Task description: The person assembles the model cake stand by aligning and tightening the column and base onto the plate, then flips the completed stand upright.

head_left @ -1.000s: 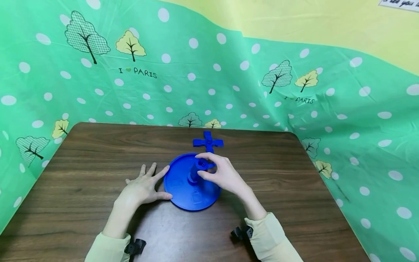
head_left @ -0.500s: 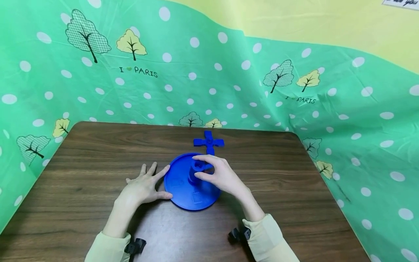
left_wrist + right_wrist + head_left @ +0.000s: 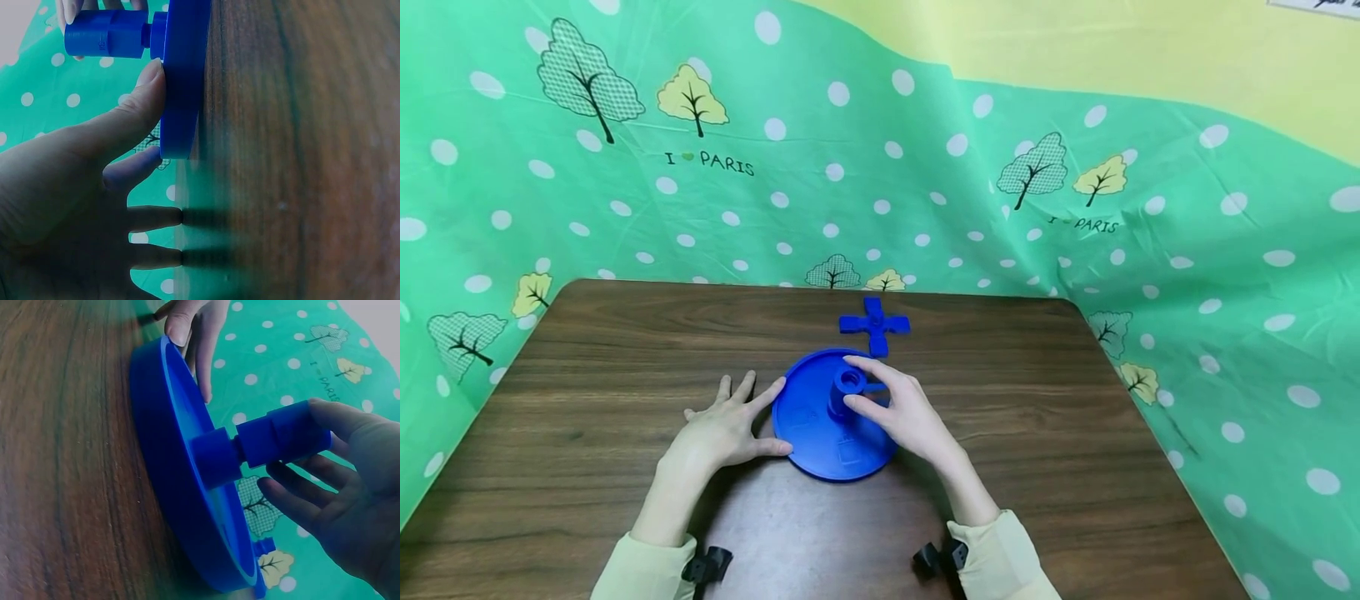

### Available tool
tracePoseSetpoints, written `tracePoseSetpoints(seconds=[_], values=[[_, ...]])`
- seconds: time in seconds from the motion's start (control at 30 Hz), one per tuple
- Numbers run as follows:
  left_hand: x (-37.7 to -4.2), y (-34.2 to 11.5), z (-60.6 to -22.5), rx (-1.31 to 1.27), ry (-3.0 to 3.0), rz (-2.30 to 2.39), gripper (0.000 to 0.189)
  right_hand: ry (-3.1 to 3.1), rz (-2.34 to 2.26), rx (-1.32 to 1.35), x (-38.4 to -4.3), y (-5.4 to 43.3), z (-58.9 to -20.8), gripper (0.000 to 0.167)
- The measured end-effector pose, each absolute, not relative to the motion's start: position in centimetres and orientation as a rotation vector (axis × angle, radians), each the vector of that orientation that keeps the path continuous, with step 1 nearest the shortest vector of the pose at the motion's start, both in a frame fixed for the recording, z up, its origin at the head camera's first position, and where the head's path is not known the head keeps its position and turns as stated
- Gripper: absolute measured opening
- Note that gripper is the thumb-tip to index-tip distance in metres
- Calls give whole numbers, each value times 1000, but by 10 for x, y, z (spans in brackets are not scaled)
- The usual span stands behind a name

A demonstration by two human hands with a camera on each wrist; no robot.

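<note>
A round blue disc (image 3: 820, 450) with a raised rim lies on the wooden table, a short post (image 3: 214, 456) standing at its centre. Over that post is a blue cylinder (image 3: 284, 434) with a hole in its top. A narrow neck shows between the two in both wrist views. My right hand (image 3: 913, 412) pinches the cylinder near its upper end, thumb on one side and fingers on the other. With fingers spread, my left hand (image 3: 722, 429) touches the disc's left rim with thumb and index finger. Its other fingertips rest on the table.
Just behind the disc lies a blue cross-shaped piece (image 3: 874, 325) with stubby arms, close to the table's (image 3: 625, 350) far edge. A green dotted cloth (image 3: 865, 192) hangs behind the table and along its right side.
The cylinder leaned to the right earlier and now stands more upright over the post. My right hand has moved slightly left with it, while my left hand keeps its place on the rim.
</note>
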State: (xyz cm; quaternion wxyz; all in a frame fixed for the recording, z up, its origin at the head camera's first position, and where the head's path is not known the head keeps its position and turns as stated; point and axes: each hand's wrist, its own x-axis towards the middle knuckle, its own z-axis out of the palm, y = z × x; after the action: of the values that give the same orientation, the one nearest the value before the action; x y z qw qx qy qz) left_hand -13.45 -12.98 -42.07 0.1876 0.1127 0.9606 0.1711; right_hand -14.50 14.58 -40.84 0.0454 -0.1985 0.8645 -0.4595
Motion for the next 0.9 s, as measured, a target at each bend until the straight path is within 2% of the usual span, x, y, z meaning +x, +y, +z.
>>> tracePoseSetpoints(seconds=[0.9], values=[[-135, -131, -421, 318, 2705, 487, 103, 2568, -1591, -509, -143, 145, -419, 46]])
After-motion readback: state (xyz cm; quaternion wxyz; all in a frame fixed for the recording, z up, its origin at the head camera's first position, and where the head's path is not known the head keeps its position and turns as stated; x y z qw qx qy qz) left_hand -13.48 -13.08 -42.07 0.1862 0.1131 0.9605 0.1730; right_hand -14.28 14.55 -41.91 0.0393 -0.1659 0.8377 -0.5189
